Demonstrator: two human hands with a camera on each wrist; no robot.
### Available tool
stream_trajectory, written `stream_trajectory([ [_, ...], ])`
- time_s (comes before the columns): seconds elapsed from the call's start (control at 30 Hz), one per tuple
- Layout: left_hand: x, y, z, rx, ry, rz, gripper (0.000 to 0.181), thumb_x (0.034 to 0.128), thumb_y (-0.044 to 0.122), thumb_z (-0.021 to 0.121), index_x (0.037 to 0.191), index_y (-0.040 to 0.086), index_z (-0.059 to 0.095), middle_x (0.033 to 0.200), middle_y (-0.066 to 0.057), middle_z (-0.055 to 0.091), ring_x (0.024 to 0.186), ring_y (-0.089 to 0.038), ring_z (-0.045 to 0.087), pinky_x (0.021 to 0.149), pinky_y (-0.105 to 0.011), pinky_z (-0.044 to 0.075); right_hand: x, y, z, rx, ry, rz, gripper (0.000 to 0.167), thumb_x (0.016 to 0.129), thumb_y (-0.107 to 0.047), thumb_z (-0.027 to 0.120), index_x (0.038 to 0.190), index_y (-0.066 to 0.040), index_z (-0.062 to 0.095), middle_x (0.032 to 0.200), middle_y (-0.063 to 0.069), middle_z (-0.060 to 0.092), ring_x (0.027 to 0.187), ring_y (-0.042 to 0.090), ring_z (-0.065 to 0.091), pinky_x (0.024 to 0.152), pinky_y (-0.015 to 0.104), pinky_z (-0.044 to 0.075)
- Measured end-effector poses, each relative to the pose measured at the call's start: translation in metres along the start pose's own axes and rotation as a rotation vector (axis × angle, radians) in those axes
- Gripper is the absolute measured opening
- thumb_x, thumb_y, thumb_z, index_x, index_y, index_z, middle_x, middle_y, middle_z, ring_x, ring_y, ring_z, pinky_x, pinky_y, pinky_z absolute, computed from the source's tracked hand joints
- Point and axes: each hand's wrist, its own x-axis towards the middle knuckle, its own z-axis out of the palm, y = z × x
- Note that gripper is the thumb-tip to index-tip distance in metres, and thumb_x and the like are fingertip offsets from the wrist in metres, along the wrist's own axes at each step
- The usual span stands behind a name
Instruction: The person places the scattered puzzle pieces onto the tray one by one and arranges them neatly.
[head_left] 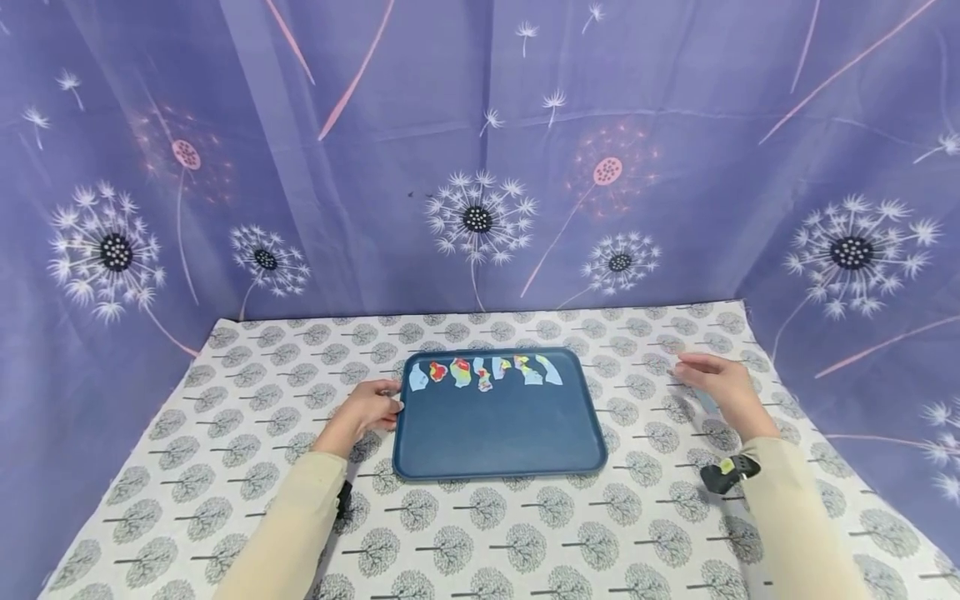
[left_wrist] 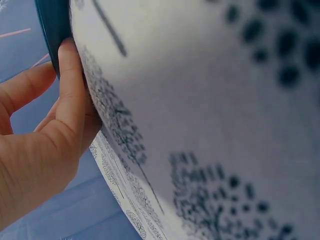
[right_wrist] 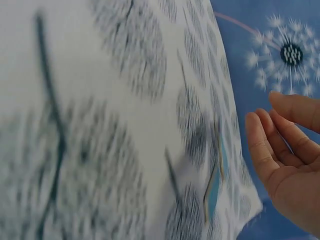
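Observation:
A dark blue tray [head_left: 498, 433] lies on the cloth, with several irregular light blue, red and yellow pieces [head_left: 461, 372] in a row along its far side. My left hand [head_left: 365, 410] grips the tray's left rim; in the left wrist view that hand [left_wrist: 55, 120] has its thumb and fingers at the tray edge [left_wrist: 53, 25]. Over the cloth to the right, my right hand [head_left: 722, 392] is held with loosely bent fingers above a light blue piece [head_left: 706, 402]. Nothing shows between the fingers of the right hand [right_wrist: 290, 150] in its wrist view, where thin blue pieces [right_wrist: 213, 195] lie beside it.
A white cloth [head_left: 525, 554] printed with grey trees covers the table. Purple curtains [head_left: 390, 217] with dandelion prints hang behind it and at both sides. A black device [head_left: 726, 475] is strapped to the right wrist.

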Motion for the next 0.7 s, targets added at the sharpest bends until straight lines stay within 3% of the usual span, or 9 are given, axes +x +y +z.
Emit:
stream_trajectory([
  [0.23, 0.001, -0.002, 0.001, -0.004, 0.016, -0.008, 0.051, 0.0882, -0.006, 0.059, 0.137, -0.002, 0.048, 0.094, -0.017, 0.06, 0.07, -0.018, 0.061, 0.066, -0.03, 0.059, -0.012, 0.021, -0.02, -0.04, -0.013, 0.017, 0.067, 0.092, -0.046, 0.061, 0.139, -0.001, 0.046, 0.143, 0.026, 0.041, 0.091, -0.006, 0.048, 0.101, 0.063, 0.035],
  [0.37, 0.001, -0.003, 0.001, -0.009, 0.008, -0.002, 0.051, 0.0875, -0.007, 0.059, 0.137, -0.003, 0.048, 0.095, -0.017, 0.059, 0.068, -0.018, 0.06, 0.066, -0.03, 0.059, -0.017, 0.029, -0.027, -0.061, -0.034, 0.023, 0.068, 0.091, -0.046, 0.062, 0.139, -0.001, 0.045, 0.141, 0.026, 0.043, 0.089, -0.006, 0.049, 0.099, 0.066, 0.034],
  [0.53, 0.002, -0.004, 0.002, -0.006, 0.006, 0.003, 0.051, 0.0875, -0.007, 0.058, 0.137, -0.004, 0.047, 0.095, -0.018, 0.058, 0.067, -0.018, 0.06, 0.065, -0.03, 0.059, -0.02, 0.035, -0.031, -0.102, -0.076, 0.018, 0.065, 0.092, -0.04, 0.063, 0.138, 0.003, 0.046, 0.135, 0.027, 0.05, 0.09, -0.003, 0.052, 0.095, 0.061, 0.04],
  [0.7, 0.003, -0.002, 0.002, -0.004, 0.01, -0.01, 0.05, 0.0881, -0.007, 0.058, 0.137, -0.003, 0.048, 0.094, -0.017, 0.058, 0.068, -0.019, 0.06, 0.065, -0.03, 0.059, -0.019, 0.041, -0.031, -0.117, -0.11, 0.04, 0.065, 0.091, -0.034, 0.066, 0.137, 0.006, 0.045, 0.135, 0.026, 0.05, 0.092, -0.006, 0.046, 0.099, 0.06, 0.038],
])
